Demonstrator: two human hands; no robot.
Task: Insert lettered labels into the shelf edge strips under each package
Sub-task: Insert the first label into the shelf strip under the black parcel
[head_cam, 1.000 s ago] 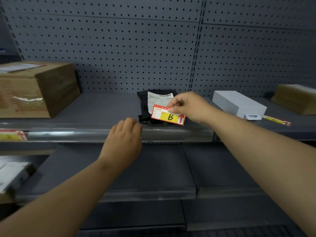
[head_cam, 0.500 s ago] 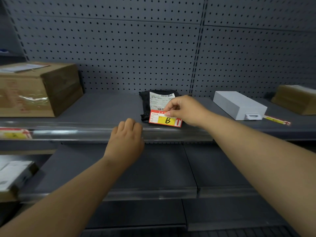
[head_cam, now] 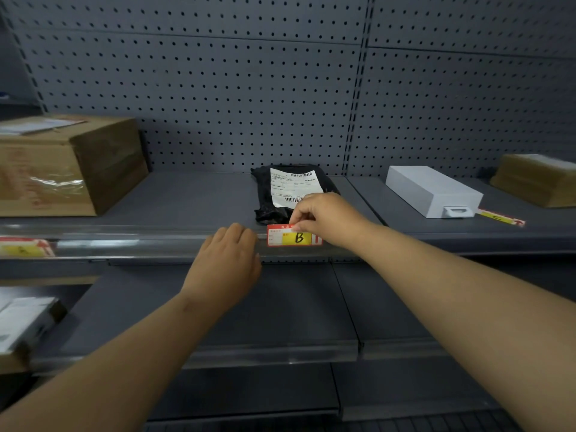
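Change since earlier: the B label was held tilted above the shelf a second ago. Now it's been brought down and levelled against the shelf edge strip. The left hand has pretty much been kept where it was.

Right hand: the label's top edge is pinched between thumb and fingers, near its right half, so the grip is closed on the label.

Left hand: its fingers are hooked over the strip's top lip, just left of the label and not touching it.

Label position: it hangs directly below the right fingers, flat against the front of the strip, with the B facing out. Whether it's actually seated behind the clear plastic can't be told.

Package: the black package lies just behind the right fingers, on the shelf above the label.

Open room: bare strip is left between the left fingers and an A label far out left. Bare shelf runs from the package to the cardboard box.

Right side: the white box and a loose C label are parked well right of the right fingers.

Below: a lower shelf sits under both forearms.
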